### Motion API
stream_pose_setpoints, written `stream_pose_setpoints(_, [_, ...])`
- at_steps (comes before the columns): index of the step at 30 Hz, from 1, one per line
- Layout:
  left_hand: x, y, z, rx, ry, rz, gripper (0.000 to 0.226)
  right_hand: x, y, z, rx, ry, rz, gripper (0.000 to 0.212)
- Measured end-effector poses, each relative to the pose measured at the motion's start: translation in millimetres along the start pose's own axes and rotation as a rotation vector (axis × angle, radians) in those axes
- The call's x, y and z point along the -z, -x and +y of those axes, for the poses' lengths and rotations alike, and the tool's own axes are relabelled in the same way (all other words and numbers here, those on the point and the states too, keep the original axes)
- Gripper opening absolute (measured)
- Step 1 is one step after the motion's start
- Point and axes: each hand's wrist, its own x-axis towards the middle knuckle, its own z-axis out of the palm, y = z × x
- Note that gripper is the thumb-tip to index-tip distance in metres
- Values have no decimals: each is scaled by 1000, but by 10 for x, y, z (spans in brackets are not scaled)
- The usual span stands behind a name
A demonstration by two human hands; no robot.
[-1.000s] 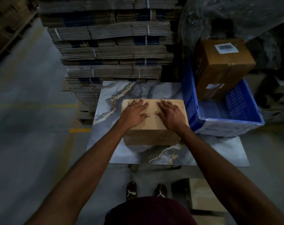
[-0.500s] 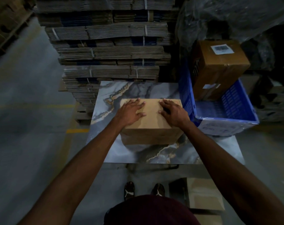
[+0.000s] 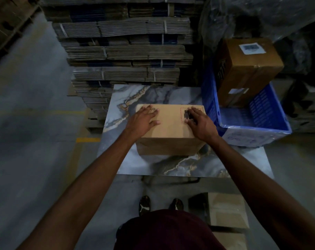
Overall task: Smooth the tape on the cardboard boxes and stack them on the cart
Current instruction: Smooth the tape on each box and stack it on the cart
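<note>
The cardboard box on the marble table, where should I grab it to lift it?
Grip the cardboard box by its two short ends, left hand from the left, right hand from the right. Both now lie flat on top, and the blue crate sits close on the right, so that side is probably tight.

dim warehouse, grey concrete floor with yellow lines; strapped flat cardboard stacks behind, perhaps plastic sheeting right.

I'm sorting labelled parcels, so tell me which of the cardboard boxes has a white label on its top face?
The darker brown box standing tilted in the blue crate. The paler box on the marble-patterned table, under both hands, shows only print.
</note>
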Motion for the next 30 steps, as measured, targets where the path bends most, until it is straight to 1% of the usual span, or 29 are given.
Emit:
stream_pose_setpoints(3, [-63, -26, 76, 59, -5, -24, 61, -100, 27, -63, -13, 5, 66, 56])
stream_pose_setpoints(6, [25, -53, 94, 53, -56, -32, 61, -29, -18, -92, -33, -22, 44, 55])
stream_pose_setpoints(9, [46, 37, 187, 89, -97, 15, 53, -42, 108, -55, -20, -89, 71, 51])
stream_pose_setpoints(12, [-73, 118, 264, 131, -91, 25, 48, -159, 273, -42, -33, -55, 130, 53])
stream_pose_setpoints(14, [-105, 108, 211, 120, -70, 15, 49, -170, 268, -54, -49, -22, 134, 54])
stream_pose_setpoints(18, [-51, 41, 109, 53, -119, -27, 55, -62, 168, -107, -48, -3, 77, 52])
stream_pose_setpoints(21, [-100, 107, 154, 66, -88, -15, 57, -148, 225, -163, 4, -43, 79, 56])
stream_pose_setpoints(25, [-133, 156, 190, 110, -17, -19, 61, -273, 269, -180, -4, -20, 98, 61])
stream_pose_setpoints(30, [17, 166, 322, 109, -91, -29, 59, -232, 251, -273, 27, 10, 97, 57])
